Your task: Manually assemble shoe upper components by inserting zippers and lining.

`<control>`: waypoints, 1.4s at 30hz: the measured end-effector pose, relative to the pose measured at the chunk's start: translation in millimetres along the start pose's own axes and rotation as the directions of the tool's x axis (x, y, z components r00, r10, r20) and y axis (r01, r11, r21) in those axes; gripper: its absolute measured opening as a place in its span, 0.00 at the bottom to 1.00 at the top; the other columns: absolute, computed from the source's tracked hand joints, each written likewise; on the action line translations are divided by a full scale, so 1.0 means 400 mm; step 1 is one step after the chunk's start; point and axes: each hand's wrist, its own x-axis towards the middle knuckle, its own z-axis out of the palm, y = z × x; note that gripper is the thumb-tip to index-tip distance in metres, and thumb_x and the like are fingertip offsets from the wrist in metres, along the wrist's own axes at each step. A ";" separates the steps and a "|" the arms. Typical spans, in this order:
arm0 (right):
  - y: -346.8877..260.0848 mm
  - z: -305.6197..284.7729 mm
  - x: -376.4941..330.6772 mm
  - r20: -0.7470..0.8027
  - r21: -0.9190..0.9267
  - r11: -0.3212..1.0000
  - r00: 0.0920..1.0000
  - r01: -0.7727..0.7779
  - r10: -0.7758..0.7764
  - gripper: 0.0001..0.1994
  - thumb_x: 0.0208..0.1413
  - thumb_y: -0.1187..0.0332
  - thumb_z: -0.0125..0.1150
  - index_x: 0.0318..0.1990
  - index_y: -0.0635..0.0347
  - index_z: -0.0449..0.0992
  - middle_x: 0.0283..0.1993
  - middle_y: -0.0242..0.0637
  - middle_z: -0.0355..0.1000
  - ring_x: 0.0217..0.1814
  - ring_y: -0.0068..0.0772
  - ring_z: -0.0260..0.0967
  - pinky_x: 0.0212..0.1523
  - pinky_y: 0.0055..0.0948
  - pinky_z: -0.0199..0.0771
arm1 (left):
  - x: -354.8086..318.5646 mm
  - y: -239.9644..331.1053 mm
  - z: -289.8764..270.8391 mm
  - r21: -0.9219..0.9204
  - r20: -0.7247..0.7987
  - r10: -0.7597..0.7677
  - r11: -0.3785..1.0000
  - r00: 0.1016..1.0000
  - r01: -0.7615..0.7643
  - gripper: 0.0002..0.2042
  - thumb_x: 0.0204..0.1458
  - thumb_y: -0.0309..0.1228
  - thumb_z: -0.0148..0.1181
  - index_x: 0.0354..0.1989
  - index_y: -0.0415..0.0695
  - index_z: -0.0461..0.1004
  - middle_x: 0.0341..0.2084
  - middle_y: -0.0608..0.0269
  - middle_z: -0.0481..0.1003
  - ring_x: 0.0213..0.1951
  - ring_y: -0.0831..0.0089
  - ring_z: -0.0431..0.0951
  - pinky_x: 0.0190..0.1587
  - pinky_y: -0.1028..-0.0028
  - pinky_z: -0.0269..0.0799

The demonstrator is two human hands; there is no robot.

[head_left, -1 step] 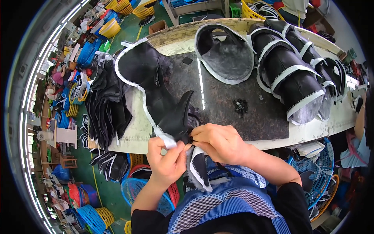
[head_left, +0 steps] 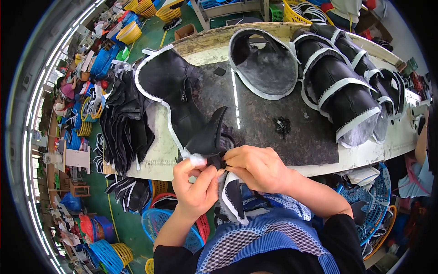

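A black leather boot upper, edged in white zigzag-stitched trim, lies across the table's front edge. Its lower part, with grey fuzzy lining showing, hangs over toward my lap. My left hand is closed in a pinch on the upper, with white trim by its index finger. Close beside it, my right hand pinches the same upper, thumb against forefinger. Both sets of fingertips nearly meet, and the exact spot they grip is partly hidden. A zipper runs along the upper's middle.
A dark mat covers the table middle, bearing a small black tangle. Stitched boot uppers are stacked at right, and another stands behind. Black leather pieces drape over the left end. Blue baskets flank my lap.
The fingers of my left hand have shifted slightly around the white trim and the leather between the hands. My right hand has stayed nearly where it was.
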 end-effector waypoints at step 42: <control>-0.045 -0.037 0.073 0.243 0.033 0.794 0.776 -0.607 0.583 0.06 0.54 0.79 0.60 0.35 0.66 0.67 0.26 0.43 0.72 0.26 0.36 0.74 0.26 0.29 0.71 | -0.017 -0.051 0.026 -0.694 0.335 -0.308 0.558 0.890 0.454 0.06 0.55 0.26 0.59 0.29 0.36 0.72 0.43 0.52 0.75 0.46 0.64 0.73 0.50 0.70 0.67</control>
